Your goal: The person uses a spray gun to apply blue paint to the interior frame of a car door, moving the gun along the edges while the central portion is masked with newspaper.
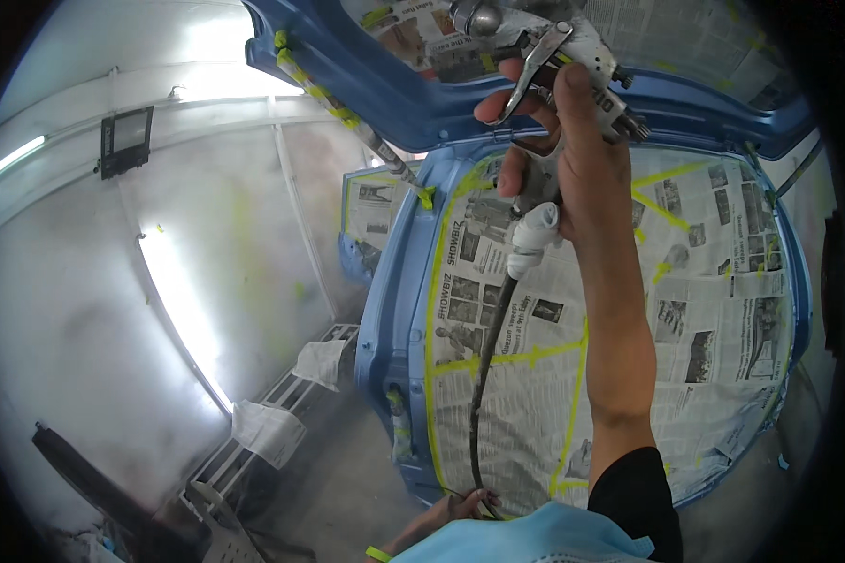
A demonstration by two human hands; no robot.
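Nearest, the left hand (458, 509) appears closed around the lower hose (483, 385); the right hand (584, 141) grips the spray gun (589, 39), raised before the open blue tailgate (371, 80), fingers at its trigger lever (535, 70). Masking is judged substantially complete: newspaper (526, 413), seamed with yellow tape (662, 209), covers the rear opening, and the strut (347, 117) is wrapped. The blue frame (399, 310) looks coated; whether spraying is finished cannot be told. Unmasking is judged outstanding. Beyond: grey floor (347, 479), white rack (333, 338), and pale, stained wall (66, 253) with strip light (178, 310).
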